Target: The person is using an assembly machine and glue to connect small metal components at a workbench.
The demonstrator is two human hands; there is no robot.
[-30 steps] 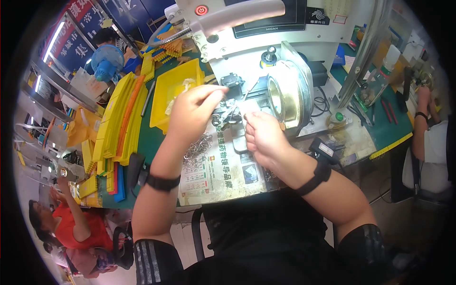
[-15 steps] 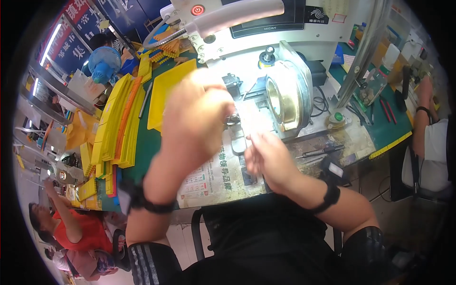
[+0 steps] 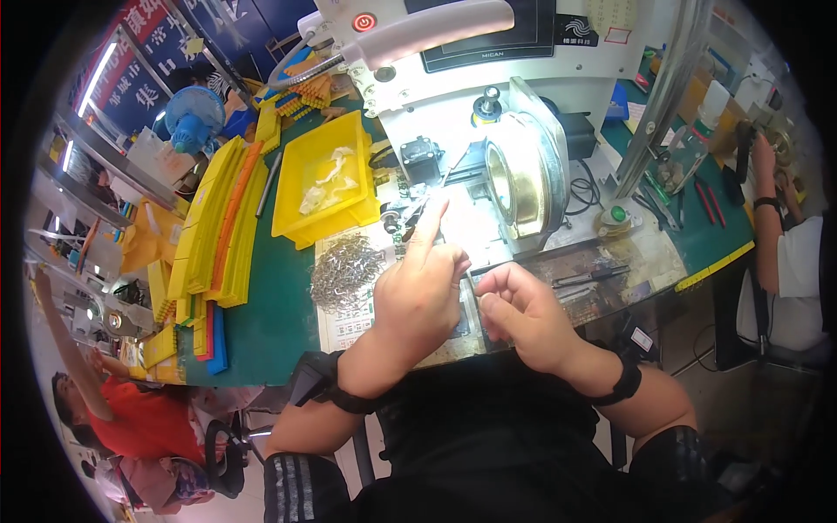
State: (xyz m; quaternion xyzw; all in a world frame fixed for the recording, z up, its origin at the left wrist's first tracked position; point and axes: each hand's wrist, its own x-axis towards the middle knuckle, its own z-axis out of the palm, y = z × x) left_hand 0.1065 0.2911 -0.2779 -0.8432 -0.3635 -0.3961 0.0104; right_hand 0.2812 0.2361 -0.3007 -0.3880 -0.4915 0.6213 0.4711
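Note:
Over the lit work area of a white bench machine (image 3: 475, 91), my left hand (image 3: 417, 292) reaches in with its index finger stretched forward and the other fingers curled; whatever they hold is hidden. My right hand (image 3: 530, 321) is beside it, closed in a pinch of thumb and forefinger; any small thing there cannot be made out. A round metal ring wheel (image 3: 503, 187) stands just beyond my right hand. Left of my left hand lies a heap of small metal pieces (image 3: 344, 272) on printed paper (image 3: 342, 329). Near my index fingertip sits a small black fixture (image 3: 421, 159).
A yellow tray (image 3: 349, 218) holding crumpled white material stands behind the heap. Stacked yellow strips (image 3: 205, 231) fill the left side. Thin tools (image 3: 588, 277) lie right of my hands, near pliers (image 3: 717, 202). Another person's arm (image 3: 765, 196) is at far right; a person in red (image 3: 144, 418) is at left.
My left hand has come down and to the right, uncovering the heap and tray. My right hand has shifted slightly right and toward me. The person in red has raised an arm.

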